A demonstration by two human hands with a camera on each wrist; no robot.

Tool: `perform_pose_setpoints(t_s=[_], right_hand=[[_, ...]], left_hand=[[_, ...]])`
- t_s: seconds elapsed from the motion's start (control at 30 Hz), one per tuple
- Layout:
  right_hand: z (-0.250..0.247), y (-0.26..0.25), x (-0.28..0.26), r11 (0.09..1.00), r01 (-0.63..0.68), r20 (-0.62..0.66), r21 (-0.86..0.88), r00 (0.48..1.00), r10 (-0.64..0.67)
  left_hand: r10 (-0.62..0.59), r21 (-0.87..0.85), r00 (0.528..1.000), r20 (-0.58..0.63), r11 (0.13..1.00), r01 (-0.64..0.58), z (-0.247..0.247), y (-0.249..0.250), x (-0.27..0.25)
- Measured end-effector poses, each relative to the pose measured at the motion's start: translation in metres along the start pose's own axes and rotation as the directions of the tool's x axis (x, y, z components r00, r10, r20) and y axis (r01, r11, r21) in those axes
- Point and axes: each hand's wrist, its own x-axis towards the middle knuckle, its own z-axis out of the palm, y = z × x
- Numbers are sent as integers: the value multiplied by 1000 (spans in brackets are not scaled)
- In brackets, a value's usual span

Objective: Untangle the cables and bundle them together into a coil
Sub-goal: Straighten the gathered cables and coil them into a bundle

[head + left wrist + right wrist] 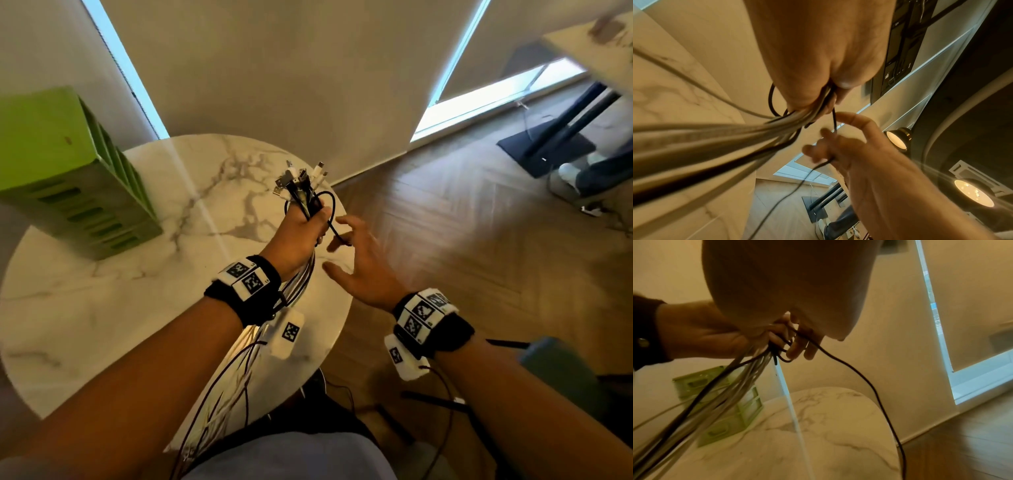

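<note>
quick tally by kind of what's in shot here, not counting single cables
hands: 2, the left hand and the right hand
cable bundles: 1, the bundle in the left hand's grip; single cables too tangled to count
round marble tables: 1, the table
green drawer units: 1, the drawer unit
total: 5

A: What colours are the cables [301,192]?
B: Some white, some black, with silvery plug ends.
A: And the table [102,308]?
B: White marble, veined in grey-brown.
A: That box [68,171] on it?
B: Bright lime green.
A: The wristbands [255,291]?
B: Black, carrying white tags printed with black square codes.
A: The floor [462,222]?
B: Brown wood, laid in herringbone.
</note>
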Motion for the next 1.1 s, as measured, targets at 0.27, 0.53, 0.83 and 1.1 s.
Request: perform_pose_setpoints(t_s=[0.27, 0.53, 0.83, 1.1], right_hand=[[-46, 29, 21, 971, -231, -62, -63, 972, 227], [-6, 51, 24, 964, -257, 346, -75, 900, 266], [9, -39, 44, 992, 69, 86, 106, 993, -78], [-9, 38, 58, 901, -428, 209, 76, 890, 405]], left_hand=[[-59, -201, 997, -41, 978, 50, -24, 13, 11], [-109, -356, 991, -80, 931, 74, -38, 18, 10], [-69, -120, 982, -176, 992, 48, -51, 16, 16], [-120, -286, 967, -224, 957, 53, -69, 22, 14]])
